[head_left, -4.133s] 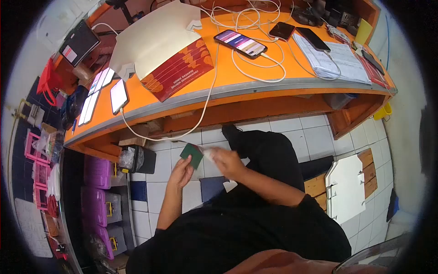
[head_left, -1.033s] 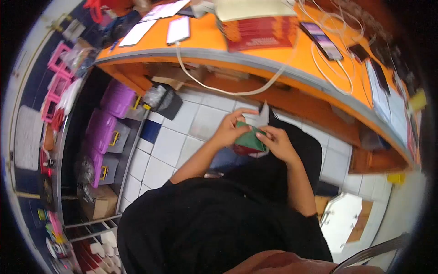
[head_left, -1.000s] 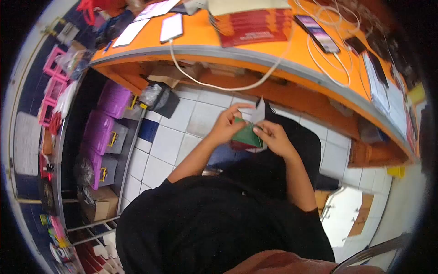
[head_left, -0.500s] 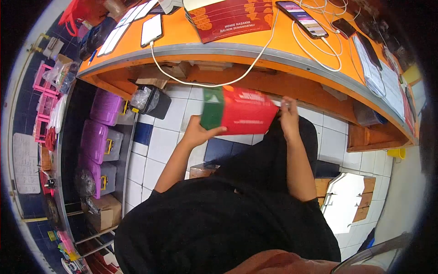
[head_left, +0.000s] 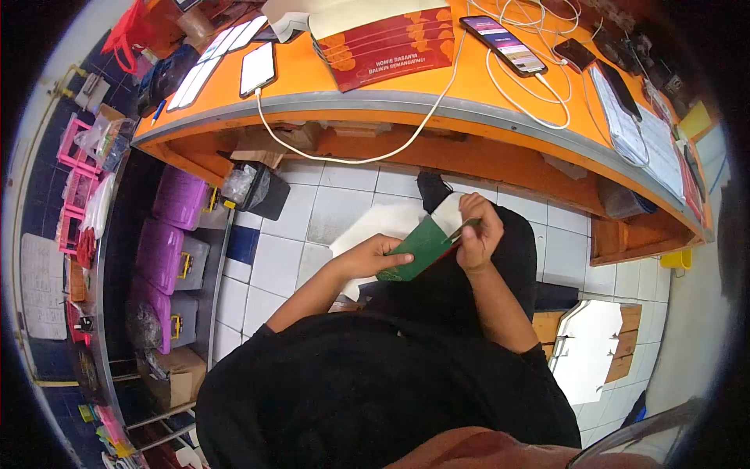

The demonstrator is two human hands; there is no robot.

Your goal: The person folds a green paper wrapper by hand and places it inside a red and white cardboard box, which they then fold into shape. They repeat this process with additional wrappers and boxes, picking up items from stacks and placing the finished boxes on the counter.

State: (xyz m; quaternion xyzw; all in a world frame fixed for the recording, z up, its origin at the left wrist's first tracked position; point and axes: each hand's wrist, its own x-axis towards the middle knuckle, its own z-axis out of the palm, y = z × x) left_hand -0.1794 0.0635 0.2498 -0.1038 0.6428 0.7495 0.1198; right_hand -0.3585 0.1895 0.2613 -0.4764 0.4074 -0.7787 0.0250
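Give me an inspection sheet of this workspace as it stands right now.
Surface: orange counter with a grey edge; white tiled floor below.
Job's things: green-and-white folded card piece held over the lap.
Clutter: stack of red printed card sheets, several phones, papers at the right end.
Hands: left hand under the card's lower edge; right hand pinching its upper end.
Cables: white charging cable drooping off the counter edge; more coiled near a lit phone.
Surroundings: purple bins, black waste bin, pink racks.
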